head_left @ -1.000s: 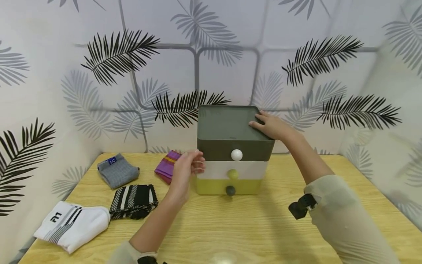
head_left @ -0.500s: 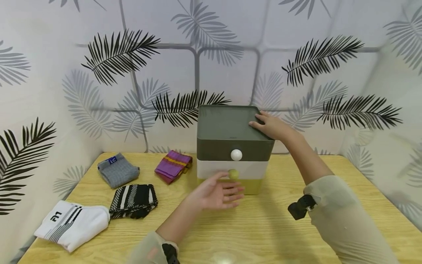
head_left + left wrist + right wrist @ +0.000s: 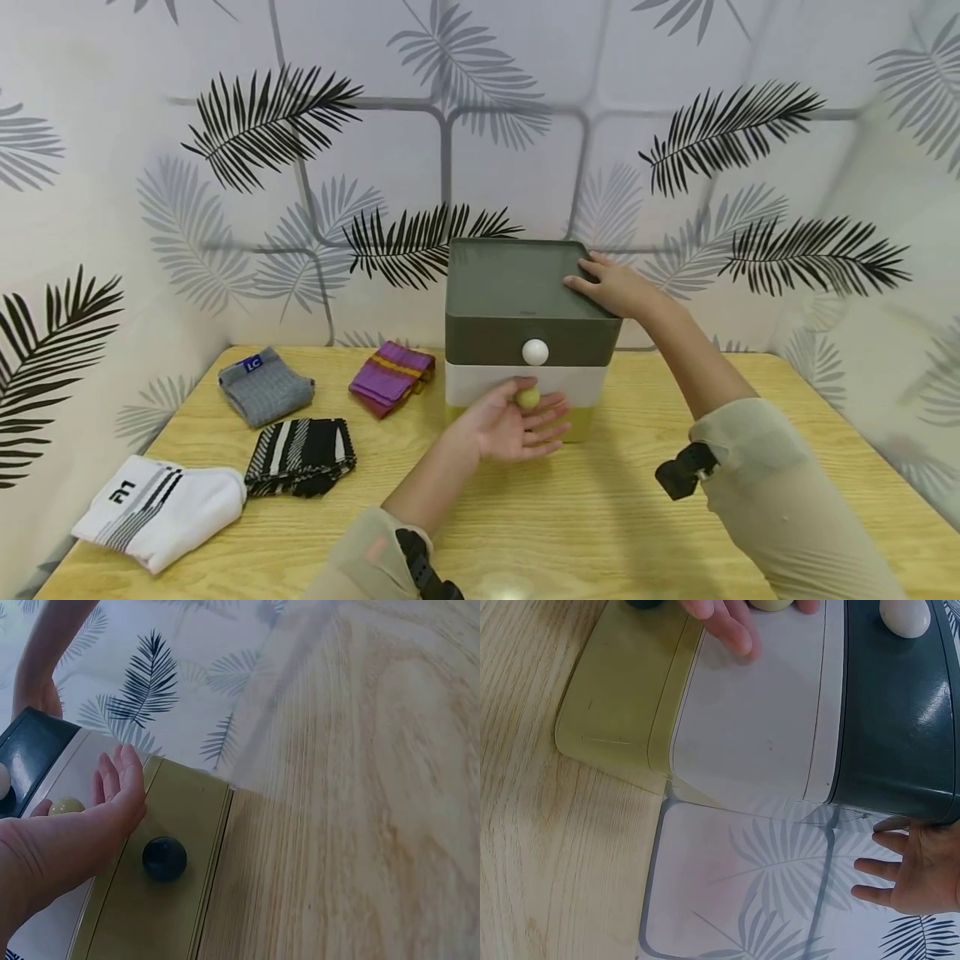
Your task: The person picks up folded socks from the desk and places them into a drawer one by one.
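A three-tier drawer box (image 3: 525, 279) stands at the middle back of the table. Its top drawer (image 3: 487, 340) is dark grey-green with a white knob (image 3: 536, 352); the white middle drawer (image 3: 468, 383) bears a yellow-green knob (image 3: 528, 397). The bottom drawer (image 3: 180, 810) is yellow-green with a dark knob (image 3: 164, 859). My left hand (image 3: 502, 425) is at the middle knob, which lies between the thumb and loosely extended fingers, palm upward. All the drawers look closed. My right hand (image 3: 611, 287) rests on the box's top at the right rim, fingers spread.
Folded socks lie on the left side of the wooden table (image 3: 585, 533): a grey sock (image 3: 266, 387), a black-and-white striped one (image 3: 300, 457), a white one (image 3: 161, 510) and a purple one (image 3: 390, 375). A leaf-patterned wall covering (image 3: 517, 183) rises behind the box.
My left hand has moved right, from beside the box's left edge to the middle drawer's knob, its palm turning upward. The right hand has stayed on the box's top.
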Tool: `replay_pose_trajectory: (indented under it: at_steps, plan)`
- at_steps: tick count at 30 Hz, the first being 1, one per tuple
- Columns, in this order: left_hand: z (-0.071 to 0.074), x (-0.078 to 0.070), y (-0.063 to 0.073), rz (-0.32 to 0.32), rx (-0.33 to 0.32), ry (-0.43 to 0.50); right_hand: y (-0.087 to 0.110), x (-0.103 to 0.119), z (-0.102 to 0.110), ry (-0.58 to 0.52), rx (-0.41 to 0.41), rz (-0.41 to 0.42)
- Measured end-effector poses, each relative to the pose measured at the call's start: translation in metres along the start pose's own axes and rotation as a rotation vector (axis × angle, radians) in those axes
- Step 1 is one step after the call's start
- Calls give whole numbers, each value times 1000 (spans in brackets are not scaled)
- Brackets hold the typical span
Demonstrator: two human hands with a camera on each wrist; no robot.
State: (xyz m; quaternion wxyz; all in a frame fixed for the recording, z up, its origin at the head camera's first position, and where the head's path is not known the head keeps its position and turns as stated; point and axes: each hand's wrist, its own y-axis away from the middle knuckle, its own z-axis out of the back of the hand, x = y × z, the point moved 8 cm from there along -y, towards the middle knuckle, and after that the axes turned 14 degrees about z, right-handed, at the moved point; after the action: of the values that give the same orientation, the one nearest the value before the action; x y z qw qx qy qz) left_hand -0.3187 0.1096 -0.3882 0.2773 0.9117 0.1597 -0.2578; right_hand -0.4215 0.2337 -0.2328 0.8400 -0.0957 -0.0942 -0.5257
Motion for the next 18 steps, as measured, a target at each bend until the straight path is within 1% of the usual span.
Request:
replay_pose_trajectory:
  at_steps: [6, 10, 14, 18]
  plan:
    - [0, 1, -2, 2, 16, -31, 0, -1, 1, -10, -6, -8]
    - [-2, 4, 0, 9, 20, -44, 0, -1, 2, -15, -14, -9]
    - [-3, 10, 3, 30, 34, -56, 0, 0, 2, -14, -19, -6]
    - [-7, 20, 9, 50, 80, -97, 0, 0, 1, -7, -22, -6]
